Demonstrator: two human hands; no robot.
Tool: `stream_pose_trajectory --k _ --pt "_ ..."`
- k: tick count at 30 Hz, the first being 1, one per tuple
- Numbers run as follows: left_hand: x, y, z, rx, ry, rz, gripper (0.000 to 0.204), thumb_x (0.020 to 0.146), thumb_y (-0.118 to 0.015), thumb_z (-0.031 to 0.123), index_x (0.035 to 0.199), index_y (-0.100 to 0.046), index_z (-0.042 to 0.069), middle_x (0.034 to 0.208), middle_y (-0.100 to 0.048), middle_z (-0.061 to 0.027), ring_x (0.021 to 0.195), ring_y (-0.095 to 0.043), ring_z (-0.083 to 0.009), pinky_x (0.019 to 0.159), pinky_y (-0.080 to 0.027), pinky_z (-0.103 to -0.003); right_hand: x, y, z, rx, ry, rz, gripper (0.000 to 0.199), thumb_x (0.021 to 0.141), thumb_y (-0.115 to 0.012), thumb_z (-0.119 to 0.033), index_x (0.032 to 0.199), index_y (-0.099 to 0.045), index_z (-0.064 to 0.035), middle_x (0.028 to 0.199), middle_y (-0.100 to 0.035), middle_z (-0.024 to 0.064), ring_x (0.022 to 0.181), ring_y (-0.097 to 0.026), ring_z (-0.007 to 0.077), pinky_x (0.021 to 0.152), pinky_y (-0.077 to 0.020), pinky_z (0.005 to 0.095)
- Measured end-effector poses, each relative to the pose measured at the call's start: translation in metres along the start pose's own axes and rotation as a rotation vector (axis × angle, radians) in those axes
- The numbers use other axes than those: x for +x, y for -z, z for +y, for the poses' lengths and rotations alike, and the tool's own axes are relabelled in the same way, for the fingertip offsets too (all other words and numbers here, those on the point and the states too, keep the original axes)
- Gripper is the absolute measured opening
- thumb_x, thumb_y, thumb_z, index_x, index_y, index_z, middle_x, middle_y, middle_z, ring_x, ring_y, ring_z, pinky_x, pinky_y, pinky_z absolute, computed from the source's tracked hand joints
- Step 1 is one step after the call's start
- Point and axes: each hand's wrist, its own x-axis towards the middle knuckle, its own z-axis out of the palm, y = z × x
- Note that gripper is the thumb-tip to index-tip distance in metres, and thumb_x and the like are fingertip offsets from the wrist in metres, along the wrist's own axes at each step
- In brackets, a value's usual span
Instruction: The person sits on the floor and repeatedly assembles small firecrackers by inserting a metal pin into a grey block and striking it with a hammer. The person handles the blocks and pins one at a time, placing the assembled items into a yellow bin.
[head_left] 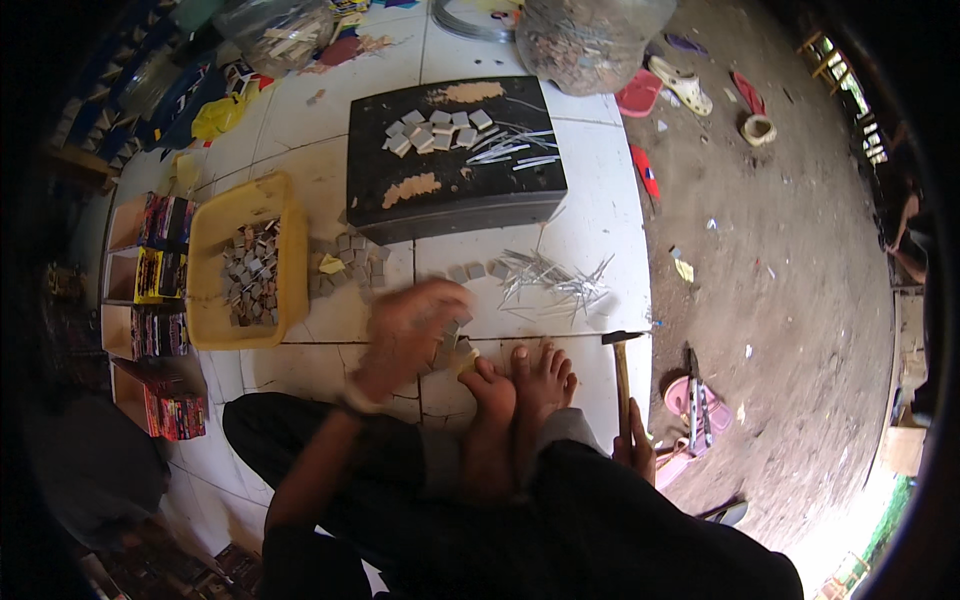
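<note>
A white tiled floor [590,230] is being used as the work surface, bordered on the right by bare dirt ground [790,270] on which sandals are lying scattered. Everything is being kept within arm's reach of the seated person, whose bare feet [520,385] are resting on the tiles. A black block [455,165] is standing just beyond the feet, apparently as a raised bench; small grey square pieces [435,130] and thin metal nails [515,148] are being laid out on its top. To the left, a yellow plastic tub [215,290] is holding a further stock of squares, probably so that they stay gathered. Flat coloured boxes [150,280] are being stacked at the far left. A loose heap of nails [550,275] is lying on the tiles between the block and the feet, near more squares [350,262].

The left hand [405,335] is motion-blurred and is being held curled, fingers down, over a few grey squares [452,345] just beside the toes; whether they are actually being gripped cannot be told. The right hand [633,448] is being closed around the wooden handle of a hammer [622,375], whose head is pointing away towards the nails.
</note>
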Motion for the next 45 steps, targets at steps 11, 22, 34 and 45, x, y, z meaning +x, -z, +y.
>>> stream_pose_trajectory --k 11,22,34,45 --pt "0.055 0.159 0.0 0.507 0.136 0.474 0.028 0.095 -0.079 0.007 0.122 -0.077 0.004 0.11 -0.079 -0.0072 0.104 -0.072 -0.0161 0.096 -0.056 -0.033 0.008 -0.028 0.044 0.227 -0.114 0.008 0.07 0.105 -0.054 -0.01 0.171 -0.03 -0.0121 0.072 -0.066 0.007 0.055 -0.058 0.0132 0.054 -0.0495 0.0303" --pt "0.181 0.052 -0.007 0.75 -0.177 0.187 0.028 0.087 -0.081 -0.002 0.114 -0.076 0.004 0.101 -0.074 -0.0137 0.082 -0.075 -0.0259 0.073 -0.058 -0.034 0.015 -0.021 0.023 0.051 -0.047 0.045 0.065 0.109 -0.057 -0.017 0.169 -0.034 -0.0119 0.07 -0.07 0.014 0.059 -0.07 0.0218 0.059 -0.0584 0.0392" --pt "0.04 -0.09 -0.021 0.102 -0.025 -0.146 0.026 0.092 -0.077 0.003 0.117 -0.072 0.003 0.096 -0.074 -0.0093 0.086 -0.075 -0.0204 0.079 -0.059 -0.033 0.016 -0.025 0.019 0.038 -0.055 0.068 0.065 0.107 -0.059 -0.013 0.168 -0.036 -0.0102 0.067 -0.07 0.0144 0.059 -0.072 0.0224 0.062 -0.059 0.0378" --pt "-0.002 -0.133 -0.029 0.498 0.02 -0.27 0.013 0.085 -0.077 0.017 0.087 -0.077 0.004 0.09 -0.075 -0.0174 0.086 -0.072 -0.0375 0.077 -0.058 -0.045 0.016 -0.029 0.021 -0.004 -0.057 0.095 0.065 0.108 -0.06 -0.016 0.168 -0.035 -0.0102 0.067 -0.071 0.0144 0.058 -0.07 0.0195 0.059 -0.0576 0.0368"
